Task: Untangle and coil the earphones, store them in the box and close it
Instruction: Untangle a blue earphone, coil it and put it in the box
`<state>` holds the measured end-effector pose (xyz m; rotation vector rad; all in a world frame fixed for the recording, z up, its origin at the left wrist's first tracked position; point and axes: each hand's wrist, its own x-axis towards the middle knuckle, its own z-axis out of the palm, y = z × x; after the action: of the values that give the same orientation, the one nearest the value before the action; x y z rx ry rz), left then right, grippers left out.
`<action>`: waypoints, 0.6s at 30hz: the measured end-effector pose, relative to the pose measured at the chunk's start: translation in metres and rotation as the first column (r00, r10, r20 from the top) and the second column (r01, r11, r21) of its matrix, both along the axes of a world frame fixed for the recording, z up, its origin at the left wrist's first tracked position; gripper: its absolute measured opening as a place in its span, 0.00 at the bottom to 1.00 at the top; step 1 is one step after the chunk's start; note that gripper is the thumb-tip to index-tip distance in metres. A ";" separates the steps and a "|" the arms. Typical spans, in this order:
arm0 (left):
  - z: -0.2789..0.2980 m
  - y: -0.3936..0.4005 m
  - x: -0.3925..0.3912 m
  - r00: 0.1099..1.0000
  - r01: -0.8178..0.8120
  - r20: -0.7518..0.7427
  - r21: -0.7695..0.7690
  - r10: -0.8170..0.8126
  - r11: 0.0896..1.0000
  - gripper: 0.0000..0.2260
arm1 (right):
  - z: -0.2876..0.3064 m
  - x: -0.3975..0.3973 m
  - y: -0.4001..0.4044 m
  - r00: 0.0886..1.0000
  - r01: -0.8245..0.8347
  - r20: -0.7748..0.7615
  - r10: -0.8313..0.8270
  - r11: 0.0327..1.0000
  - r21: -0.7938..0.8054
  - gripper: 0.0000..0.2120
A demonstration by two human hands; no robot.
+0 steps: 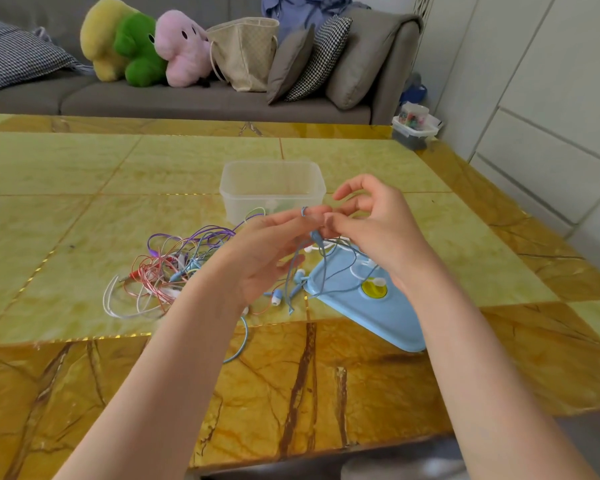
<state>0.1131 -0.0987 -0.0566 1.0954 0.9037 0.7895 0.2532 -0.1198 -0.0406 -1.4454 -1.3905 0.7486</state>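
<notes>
Above the table (84, 168), the left hand (264, 251) and right hand (371, 230) pinch the blue earphones (305, 268) together, and pulling hard could tighten the knot.

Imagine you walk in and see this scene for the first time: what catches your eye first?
Two hands, left and right, meet at centre, pinching a blue cord above the table. Left of them lies a tangle of coloured earphones; behind stands an open box, its blue lid lying at the right.
</notes>
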 end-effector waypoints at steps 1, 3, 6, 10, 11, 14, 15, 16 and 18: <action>0.001 0.000 -0.001 1.000 -0.001 0.000 -0.020 0.001 1.000 0.05 | 0.000 0.001 0.000 1.000 -0.001 0.024 0.000 1.000 0.019 0.12; 0.001 0.001 -0.002 1.000 -0.018 -0.005 -0.036 0.018 0.999 0.05 | 0.000 0.001 0.001 0.997 0.005 0.080 -0.009 0.999 0.053 0.13; 0.002 0.002 -0.005 0.998 -0.062 -0.020 -0.056 0.061 0.996 0.03 | -0.001 0.000 0.002 0.992 0.010 0.123 -0.021 0.996 0.089 0.13; 0.000 0.001 -0.004 0.956 -0.238 -0.154 0.083 0.248 0.968 0.04 | -0.001 0.001 0.003 0.987 0.033 0.154 -0.049 0.994 0.104 0.14; -0.001 0.001 -0.003 0.933 -0.272 -0.194 0.176 0.304 0.946 0.04 | -0.002 0.001 0.003 0.975 0.021 0.217 -0.042 0.995 0.102 0.14; 0.001 0.001 -0.002 0.935 -0.229 -0.189 0.324 0.300 0.918 0.03 | -0.007 0.000 0.004 0.912 -0.015 0.411 -0.001 0.999 0.034 0.13; 0.002 0.000 -0.003 0.948 -0.185 -0.186 0.333 0.257 0.925 0.04 | -0.007 0.000 0.004 0.886 -0.011 0.463 0.005 1.000 0.012 0.11; 0.003 -0.001 -0.003 0.959 -0.138 -0.190 0.330 0.209 0.934 0.04 | -0.008 0.001 0.004 0.863 -0.001 0.505 -0.001 1.000 0.005 0.08; 0.005 -0.003 -0.003 0.976 -0.059 -0.186 0.281 0.114 0.958 0.04 | -0.008 0.002 0.006 0.856 0.026 0.516 -0.043 0.999 0.041 0.03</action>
<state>0.1098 -0.1012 -0.0520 1.4057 1.0386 0.9079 0.2553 -0.1142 -0.0489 -1.7189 -1.7618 0.3115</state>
